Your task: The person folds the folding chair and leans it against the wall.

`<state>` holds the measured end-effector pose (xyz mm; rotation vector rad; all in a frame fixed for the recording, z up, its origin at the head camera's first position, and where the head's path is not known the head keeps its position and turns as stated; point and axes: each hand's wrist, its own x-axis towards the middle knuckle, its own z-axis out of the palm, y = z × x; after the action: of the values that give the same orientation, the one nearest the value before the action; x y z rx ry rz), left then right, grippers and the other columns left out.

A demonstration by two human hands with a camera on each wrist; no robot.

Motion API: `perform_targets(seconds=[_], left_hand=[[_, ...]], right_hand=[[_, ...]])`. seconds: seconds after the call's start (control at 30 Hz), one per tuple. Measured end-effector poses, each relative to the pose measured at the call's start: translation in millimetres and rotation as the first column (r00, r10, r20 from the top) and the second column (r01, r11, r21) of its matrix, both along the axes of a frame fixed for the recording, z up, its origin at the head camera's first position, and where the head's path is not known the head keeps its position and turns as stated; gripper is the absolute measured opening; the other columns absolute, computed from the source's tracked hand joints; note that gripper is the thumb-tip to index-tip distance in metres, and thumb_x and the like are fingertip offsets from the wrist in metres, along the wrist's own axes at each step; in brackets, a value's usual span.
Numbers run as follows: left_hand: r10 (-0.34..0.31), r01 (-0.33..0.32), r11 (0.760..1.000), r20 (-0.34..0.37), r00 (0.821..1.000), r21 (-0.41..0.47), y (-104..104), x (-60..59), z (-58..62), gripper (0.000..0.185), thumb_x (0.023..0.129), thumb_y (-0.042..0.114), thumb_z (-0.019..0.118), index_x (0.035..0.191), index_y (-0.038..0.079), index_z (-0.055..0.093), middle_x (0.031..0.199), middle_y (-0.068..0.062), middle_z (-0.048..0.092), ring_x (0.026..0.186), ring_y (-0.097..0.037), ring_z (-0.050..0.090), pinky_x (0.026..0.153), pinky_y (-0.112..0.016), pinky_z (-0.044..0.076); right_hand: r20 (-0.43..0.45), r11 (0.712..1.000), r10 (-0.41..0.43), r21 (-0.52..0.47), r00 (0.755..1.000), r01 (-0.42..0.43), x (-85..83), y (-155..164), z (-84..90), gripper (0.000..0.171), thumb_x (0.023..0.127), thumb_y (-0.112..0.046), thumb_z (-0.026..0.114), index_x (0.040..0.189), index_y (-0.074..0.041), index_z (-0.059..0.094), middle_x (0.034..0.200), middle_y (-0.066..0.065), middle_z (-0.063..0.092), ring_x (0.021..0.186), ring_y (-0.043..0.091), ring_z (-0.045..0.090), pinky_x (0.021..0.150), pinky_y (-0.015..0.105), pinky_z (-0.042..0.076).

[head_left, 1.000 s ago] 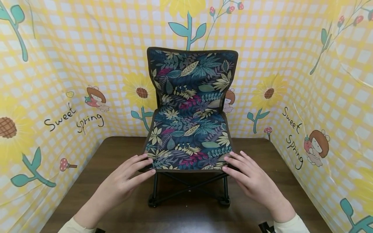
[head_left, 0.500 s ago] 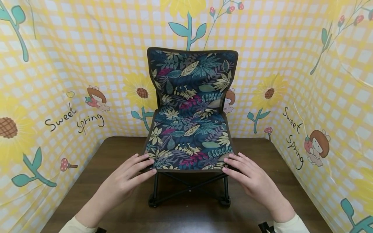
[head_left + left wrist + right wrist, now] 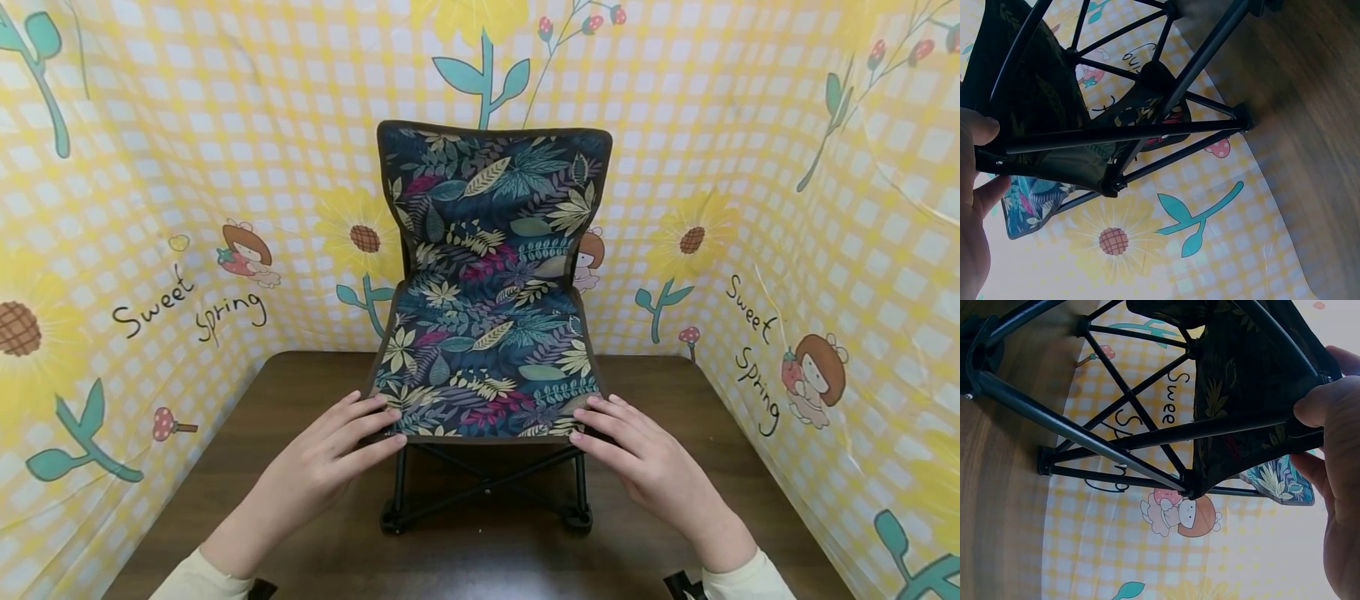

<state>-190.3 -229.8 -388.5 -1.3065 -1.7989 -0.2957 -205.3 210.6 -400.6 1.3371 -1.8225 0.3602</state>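
A folding chair (image 3: 495,350) with dark leaf-patterned fabric and a black tubular frame stands unfolded, its seat facing me. My left hand (image 3: 322,458) grips the seat's front left corner, fingers over the top. Seen from the left wrist, the thumb (image 3: 984,129) is on one side of the corner joint and a finger on the other. At the front right corner, my right hand (image 3: 648,467) holds the seat in the same way. The right wrist view has that thumb (image 3: 1315,406) against the black tube (image 3: 1222,425). Crossed legs show below the seat.
A dark brown wooden table (image 3: 480,575) carries the chair. Yellow-and-white checked cloth (image 3: 300,125) with printed flowers and figures closes in the back and both sides. The chair's back is close to the rear cloth.
My left hand's fingers have slid slightly inward over the seat corner. The chair stays in place, and the right hand has barely shifted.
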Motion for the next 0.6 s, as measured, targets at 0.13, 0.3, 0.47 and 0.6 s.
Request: perform_targets(seconds=[0.13, 0.3, 0.47, 0.6], left_hand=[[0.002, -0.002, 1.0, 0.002, 1.0, -0.001, 0.6, -0.9, -0.5, 0.037, 0.111, 0.009, 0.039, 0.126, 0.008, 0.073, 0.127, -0.019, 0.069, 0.115, -0.044, 0.064, 0.121, -0.049, 0.036], [0.006, -0.006, 1.0, 0.007, 1.0, 0.003, 1.5, -3.0, -1.7, 0.037, 0.112, 0.009, 0.039, 0.126, 0.008, 0.073, 0.127, -0.019, 0.069, 0.115, -0.043, 0.064, 0.118, -0.051, 0.039], [0.001, -0.001, 1.0, -0.016, 1.0, 0.009, 1.7, -4.8, -2.0, 0.036, 0.111, 0.008, 0.041, 0.124, 0.008, 0.074, 0.125, -0.018, 0.07, 0.113, -0.043, 0.065, 0.117, -0.051, 0.041], [-0.002, 0.003, 1.0, -0.026, 1.0, 0.005, 1.4, -4.8, -1.5, 0.035, 0.111, 0.008, 0.041, 0.124, 0.008, 0.074, 0.125, -0.018, 0.07, 0.112, -0.043, 0.065, 0.117, -0.05, 0.04]], right_hand=[[-0.001, 1.0, -0.003, 0.002, 1.0, 0.003, -0.3, 0.0, -0.5, 0.037, 0.112, -0.011, 0.039, 0.13, -0.007, 0.07, 0.131, 0.019, 0.067, 0.119, 0.042, 0.064, 0.116, 0.05, 0.042], [-0.002, 1.0, -0.006, 0.003, 1.0, 0.006, -1.0, 0.1, -1.0, 0.037, 0.112, -0.011, 0.038, 0.13, -0.007, 0.07, 0.131, 0.019, 0.067, 0.119, 0.042, 0.064, 0.115, 0.051, 0.042], [-0.004, 1.0, -0.006, 0.003, 1.0, 0.006, -1.3, 0.3, -1.3, 0.036, 0.112, -0.013, 0.039, 0.13, -0.008, 0.07, 0.131, 0.018, 0.068, 0.119, 0.042, 0.065, 0.116, 0.05, 0.042], [-0.01, 1.0, -0.001, 0.002, 1.0, 0.001, -1.1, 0.2, -1.0, 0.036, 0.112, -0.012, 0.04, 0.129, -0.007, 0.071, 0.131, 0.019, 0.068, 0.118, 0.042, 0.065, 0.117, 0.05, 0.041]])
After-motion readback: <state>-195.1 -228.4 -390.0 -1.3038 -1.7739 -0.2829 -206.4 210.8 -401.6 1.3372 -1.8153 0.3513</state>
